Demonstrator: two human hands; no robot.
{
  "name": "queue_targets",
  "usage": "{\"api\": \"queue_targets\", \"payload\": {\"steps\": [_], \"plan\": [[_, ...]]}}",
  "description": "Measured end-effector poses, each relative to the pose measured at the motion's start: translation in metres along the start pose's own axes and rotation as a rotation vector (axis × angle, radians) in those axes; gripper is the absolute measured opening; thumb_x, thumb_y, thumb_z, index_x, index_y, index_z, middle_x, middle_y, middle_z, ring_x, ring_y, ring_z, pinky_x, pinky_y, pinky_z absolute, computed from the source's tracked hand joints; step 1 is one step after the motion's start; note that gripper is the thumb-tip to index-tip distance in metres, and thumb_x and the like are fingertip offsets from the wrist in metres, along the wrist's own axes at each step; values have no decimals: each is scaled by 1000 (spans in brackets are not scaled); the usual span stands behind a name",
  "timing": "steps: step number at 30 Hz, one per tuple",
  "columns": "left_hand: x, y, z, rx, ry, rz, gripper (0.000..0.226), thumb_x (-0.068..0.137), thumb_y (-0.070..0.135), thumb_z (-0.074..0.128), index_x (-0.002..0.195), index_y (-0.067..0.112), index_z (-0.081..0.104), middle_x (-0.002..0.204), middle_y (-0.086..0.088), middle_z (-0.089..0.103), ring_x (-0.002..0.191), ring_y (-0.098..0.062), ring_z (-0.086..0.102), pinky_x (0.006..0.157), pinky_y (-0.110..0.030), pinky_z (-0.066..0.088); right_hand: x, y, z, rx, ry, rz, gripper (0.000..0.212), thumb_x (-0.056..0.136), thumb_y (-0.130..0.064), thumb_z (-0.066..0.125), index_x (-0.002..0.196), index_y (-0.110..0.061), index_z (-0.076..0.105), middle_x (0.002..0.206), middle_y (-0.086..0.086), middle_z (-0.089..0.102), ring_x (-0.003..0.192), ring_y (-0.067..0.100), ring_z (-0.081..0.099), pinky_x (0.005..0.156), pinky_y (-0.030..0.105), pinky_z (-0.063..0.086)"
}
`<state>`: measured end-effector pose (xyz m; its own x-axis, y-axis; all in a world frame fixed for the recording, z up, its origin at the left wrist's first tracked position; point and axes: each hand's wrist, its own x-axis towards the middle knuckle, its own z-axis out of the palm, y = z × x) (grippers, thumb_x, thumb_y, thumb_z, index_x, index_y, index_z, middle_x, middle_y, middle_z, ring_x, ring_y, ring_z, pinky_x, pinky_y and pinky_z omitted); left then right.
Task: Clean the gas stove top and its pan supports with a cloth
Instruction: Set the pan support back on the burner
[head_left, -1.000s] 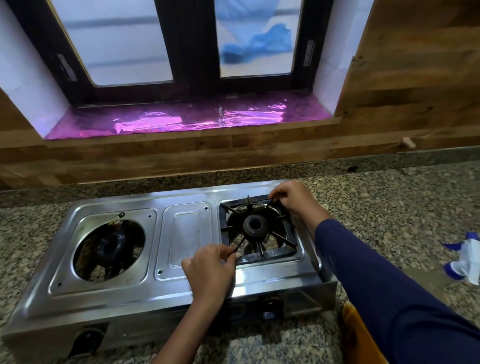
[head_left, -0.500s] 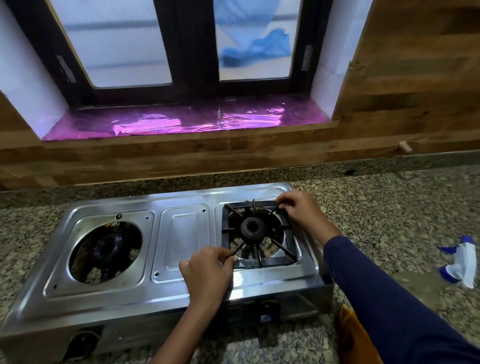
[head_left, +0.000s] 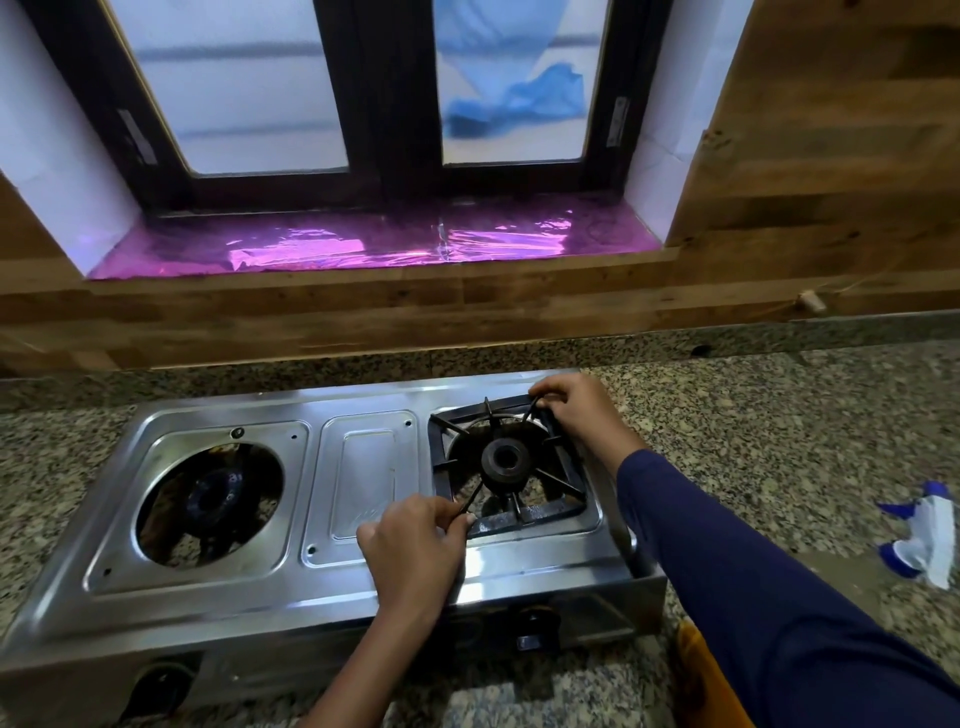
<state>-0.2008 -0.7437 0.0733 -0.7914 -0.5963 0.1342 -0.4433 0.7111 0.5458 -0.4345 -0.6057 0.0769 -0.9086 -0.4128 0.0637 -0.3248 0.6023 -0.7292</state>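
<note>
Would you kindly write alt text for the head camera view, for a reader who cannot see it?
Two bare hands grip opposite corners of the black pan support over the right burner of a steel two-burner gas stove: left hand near, right hand far. The left burner has no support; a spray bottle lies on the granite counter.

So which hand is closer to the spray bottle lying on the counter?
Right. The right hand holds the pan support's far right corner, on the side toward the spray bottle. The left hand pinches its near left corner, farther away.
</note>
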Motion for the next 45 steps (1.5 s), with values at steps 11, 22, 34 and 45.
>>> {"api": "queue_targets", "payload": {"steps": [11, 22, 34, 45], "plan": [[-1, -1, 2, -14, 20, -17, 12, 77, 46, 74, 82, 35, 76, 72, 14, 67, 80, -13, 64, 70, -32, 27, 9, -2, 3, -111, -93, -102, 23, 85, 4, 62, 93, -14, 74, 98, 5, 72, 91, 16, 65, 90, 31, 53], [0, -2, 3, -13, -6, -29, 16, 76, 51, 73, 86, 38, 76, 78, 16, 70, 84, -11, 65, 73, -32, 33, 0, 11, -7, -122, -95, -1, 16, 85, -3, 67, 92, -16, 72, 95, 4, 70, 89, 20, 66, 84, 29, 52], [3, -5, 5, -17, -22, -38, 18, 75, 53, 72, 85, 38, 76, 76, 19, 68, 82, -6, 64, 73, -31, 31, 10, 2, -22, -121, -265, 186, 14, 85, -5, 67, 97, -13, 63, 82, -4, 57, 76, 13, 55, 59, 21, 42], [2, -2, 1, -44, -20, -39, 14, 76, 49, 73, 83, 37, 76, 75, 17, 68, 82, -10, 65, 71, -31, 29, 14, -2, -16, -48, -246, 188, 21, 88, 7, 54, 96, -7, 67, 94, 10, 65, 88, 21, 60, 75, 28, 46]]}}
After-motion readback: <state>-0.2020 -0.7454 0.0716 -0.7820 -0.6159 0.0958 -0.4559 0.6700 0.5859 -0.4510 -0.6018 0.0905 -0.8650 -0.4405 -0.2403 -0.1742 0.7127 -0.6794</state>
